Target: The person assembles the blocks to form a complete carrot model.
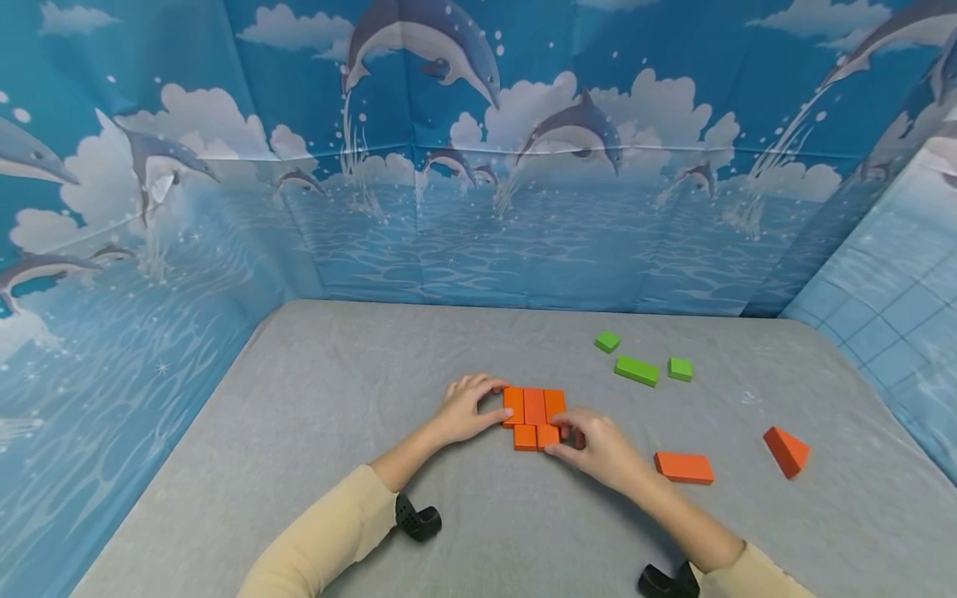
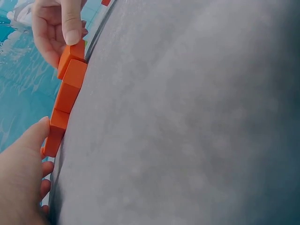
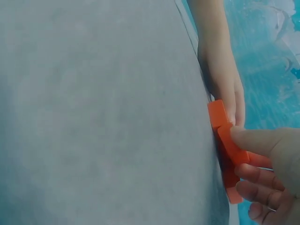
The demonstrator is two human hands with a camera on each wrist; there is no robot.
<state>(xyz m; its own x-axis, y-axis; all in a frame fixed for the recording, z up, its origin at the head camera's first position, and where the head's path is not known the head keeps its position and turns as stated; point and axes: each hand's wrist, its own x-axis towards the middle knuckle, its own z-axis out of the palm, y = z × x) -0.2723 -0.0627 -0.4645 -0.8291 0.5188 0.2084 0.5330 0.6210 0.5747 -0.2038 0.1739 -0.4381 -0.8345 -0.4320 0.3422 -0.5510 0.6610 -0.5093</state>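
Note:
In the head view, three orange rectangular blocks [image 1: 534,406] lie side by side, with two smaller orange blocks [image 1: 526,438] against their near edge. My left hand [image 1: 465,409] is at the left end, its extended thumb and forefinger touching the leftmost block. At the right end, my right hand [image 1: 601,445] pinches the near right small orange block [image 1: 548,436] between thumb and fingers. The left wrist view shows the right thumb on an orange block [image 2: 71,57]. From the right wrist, part of the group is hidden behind the right hand [image 3: 276,164].
An orange rectangular block [image 1: 684,468] and an orange triangular block [image 1: 787,453] lie to the right. Farther back are a long green block [image 1: 636,371] and two small green blocks, one [image 1: 680,369] beside it. A dolphin-print curtain [image 1: 478,241] borders the grey table [image 1: 359,357].

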